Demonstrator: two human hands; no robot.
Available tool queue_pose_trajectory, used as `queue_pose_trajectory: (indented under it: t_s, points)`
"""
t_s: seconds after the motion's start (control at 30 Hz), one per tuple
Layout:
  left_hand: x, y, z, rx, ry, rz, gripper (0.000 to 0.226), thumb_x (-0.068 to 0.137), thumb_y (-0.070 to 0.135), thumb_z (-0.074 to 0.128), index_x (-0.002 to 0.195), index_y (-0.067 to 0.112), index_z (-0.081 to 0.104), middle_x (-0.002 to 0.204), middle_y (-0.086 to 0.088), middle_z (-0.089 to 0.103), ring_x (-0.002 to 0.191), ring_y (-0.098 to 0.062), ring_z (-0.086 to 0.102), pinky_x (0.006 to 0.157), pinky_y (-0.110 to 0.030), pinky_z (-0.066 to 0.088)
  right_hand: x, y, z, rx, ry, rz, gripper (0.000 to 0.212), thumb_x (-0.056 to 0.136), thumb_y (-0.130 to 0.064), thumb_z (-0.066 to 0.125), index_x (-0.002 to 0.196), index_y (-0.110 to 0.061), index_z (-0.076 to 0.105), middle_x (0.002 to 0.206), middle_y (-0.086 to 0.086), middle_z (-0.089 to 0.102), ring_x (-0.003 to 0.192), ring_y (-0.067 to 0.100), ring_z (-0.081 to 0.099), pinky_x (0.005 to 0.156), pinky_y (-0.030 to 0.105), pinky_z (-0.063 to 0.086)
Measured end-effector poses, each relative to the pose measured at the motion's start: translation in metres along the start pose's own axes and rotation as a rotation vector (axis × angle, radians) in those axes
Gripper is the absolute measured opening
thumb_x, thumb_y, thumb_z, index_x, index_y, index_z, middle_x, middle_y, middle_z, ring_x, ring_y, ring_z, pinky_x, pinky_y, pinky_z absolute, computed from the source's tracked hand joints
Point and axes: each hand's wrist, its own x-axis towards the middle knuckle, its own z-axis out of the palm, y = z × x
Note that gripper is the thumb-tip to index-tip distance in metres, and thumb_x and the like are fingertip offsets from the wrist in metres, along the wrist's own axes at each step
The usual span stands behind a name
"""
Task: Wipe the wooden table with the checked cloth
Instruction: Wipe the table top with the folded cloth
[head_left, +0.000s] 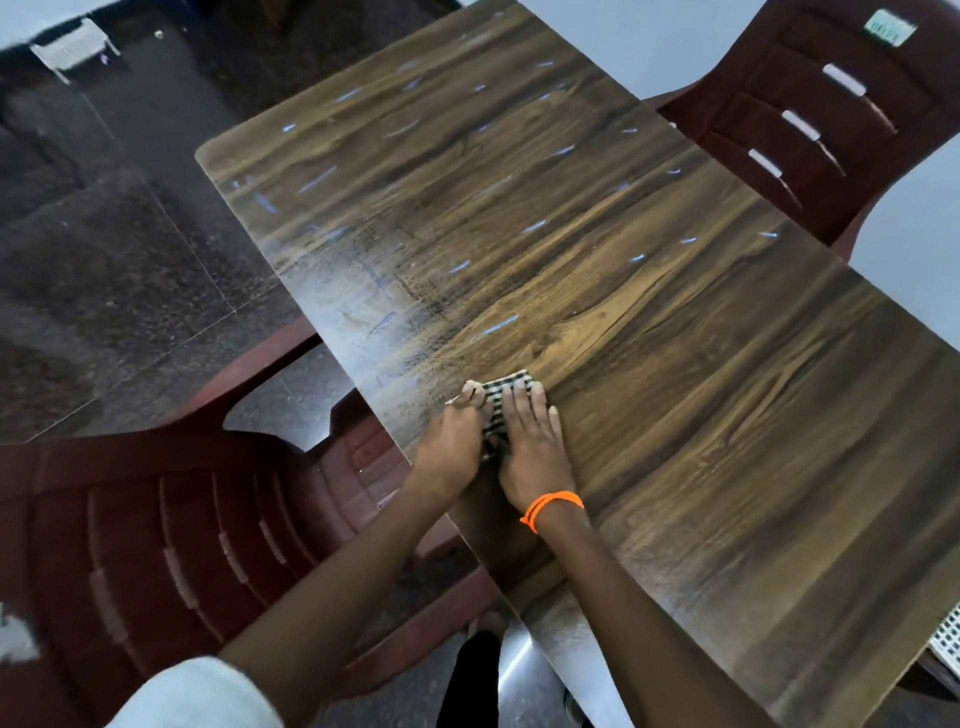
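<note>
Near chair (171, 545): dark red slatted plastic, at our left.
Right hand (532, 452): grip flat, fingers straight, pressing the black-and-white checked cloth (506, 397).
Left hand (452, 441): on the cloth's left edge; we cannot tell its grip.
Cloth: on the long brown wood-grain bench (649, 312), near its left edge.
Far chair (810, 114): same red plastic, beyond the bench.

One wooden surface (649, 312) was in view, and one checked cloth (506, 395) lay on it. There were two grips, the left grip (451, 449) and the right grip (532, 457), and one orange wrist band (553, 505). There were two dark red plastic chairs, the near chair (171, 519) and the far chair (831, 119). One white perforated item (948, 642) showed at the edge.
</note>
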Motion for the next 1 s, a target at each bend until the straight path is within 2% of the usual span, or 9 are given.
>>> queue_pose_trajectory:
  t_s: [0.1, 0.2, 0.3, 0.5, 0.63, 0.73, 0.83, 0.9, 1.0]
  points:
    - [-0.033, -0.013, 0.011, -0.016, -0.009, 0.039, 0.055, 0.094, 0.007, 0.049, 0.148, 0.016, 0.041, 0.159, -0.006, 0.032, 0.149, -0.021, 0.026, 0.116, -0.034, 0.034, -0.035, -0.014, 0.016, 0.022, -0.004, -0.017, 0.073, 0.094, -0.013, 0.043, 0.157, -0.018, 0.007, 0.166, -0.003, -0.001, 0.152, 0.018, -0.013, 0.125, 0.04, 0.0]
    - [-0.061, -0.008, 0.032, -0.006, 0.004, 0.096, 0.054, 0.1, 0.007, 0.038, 0.153, 0.015, 0.032, 0.163, -0.004, 0.022, 0.153, -0.017, 0.008, 0.122, -0.029, 0.021, -0.073, -0.013, 0.018, 0.057, 0.023, 0.006, 0.074, 0.093, -0.01, 0.047, 0.157, -0.018, 0.011, 0.165, -0.004, 0.002, 0.152, 0.016, -0.009, 0.125, 0.039, 0.005]
    - [-0.071, 0.015, 0.053, -0.051, -0.013, 0.129, 0.051, 0.105, 0.013, 0.032, 0.156, 0.012, 0.026, 0.165, -0.004, 0.014, 0.154, -0.017, 0.001, 0.124, -0.027, 0.011, -0.103, 0.002, 0.01, 0.064, 0.029, 0.07, 0.075, 0.092, -0.008, 0.048, 0.157, -0.019, 0.012, 0.165, -0.007, 0.002, 0.152, 0.012, -0.009, 0.125, 0.038, 0.007]
    - [-0.045, 0.058, 0.059, -0.08, -0.028, 0.111, 0.047, 0.105, 0.013, 0.034, 0.152, 0.013, 0.032, 0.165, -0.002, 0.016, 0.153, -0.014, 0.009, 0.116, -0.037, 0.036, -0.099, 0.042, -0.016, 0.018, -0.011, 0.166, 0.082, 0.086, -0.004, 0.051, 0.157, -0.016, 0.012, 0.166, -0.002, 0.004, 0.152, 0.014, -0.008, 0.125, 0.039, 0.004]
    - [-0.014, 0.036, 0.034, -0.032, 0.046, 0.042, 0.044, 0.104, 0.016, 0.038, 0.148, 0.017, 0.037, 0.162, -0.002, 0.024, 0.141, -0.021, 0.042, 0.107, -0.036, 0.046, -0.047, 0.028, -0.019, 0.027, -0.011, 0.158, 0.08, 0.085, -0.004, 0.051, 0.156, -0.013, 0.015, 0.166, 0.002, 0.006, 0.153, 0.019, -0.004, 0.125, 0.041, 0.003]
    - [0.002, -0.001, 0.014, 0.04, 0.042, 0.005, 0.045, 0.102, 0.017, 0.043, 0.146, 0.019, 0.036, 0.156, -0.003, 0.035, 0.135, -0.022, 0.048, 0.106, -0.034, 0.045, -0.01, -0.005, -0.005, 0.022, -0.003, 0.115, 0.076, 0.089, -0.008, 0.049, 0.156, -0.013, 0.015, 0.166, 0.004, 0.007, 0.153, 0.022, -0.003, 0.124, 0.043, 0.003]
    - [-0.007, -0.037, -0.003, 0.03, 0.004, -0.037, 0.043, 0.095, 0.016, 0.057, 0.136, 0.02, 0.047, 0.147, -0.002, 0.045, 0.126, -0.025, 0.056, 0.1, -0.038, 0.049, 0.002, -0.04, 0.016, -0.007, 0.011, 0.07, 0.07, 0.094, -0.013, 0.043, 0.156, -0.013, 0.012, 0.166, 0.003, 0.005, 0.153, 0.023, -0.005, 0.124, 0.043, 0.003]
    - [-0.021, -0.052, -0.005, 0.026, -0.012, -0.043, 0.045, 0.091, 0.013, 0.06, 0.134, 0.02, 0.049, 0.15, -0.001, 0.041, 0.124, -0.026, 0.057, 0.098, -0.04, 0.051, -0.008, -0.056, 0.028, 0.001, 0.027, 0.062, 0.068, 0.096, -0.016, 0.04, 0.157, -0.014, 0.01, 0.166, 0.003, 0.004, 0.153, 0.022, -0.006, 0.124, 0.042, 0.002]
    - [-0.048, -0.057, 0.008, 0.045, -0.052, -0.019, 0.056, 0.091, 0.016, 0.062, 0.143, 0.022, 0.042, 0.159, 0.002, 0.028, 0.135, -0.024, 0.049, 0.101, -0.039, 0.049, -0.037, -0.061, 0.04, 0.006, 0.041, 0.039, 0.071, 0.095, -0.019, 0.042, 0.157, -0.015, 0.007, 0.166, 0.001, 0.001, 0.153, 0.02, -0.01, 0.125, 0.04, 0.002]
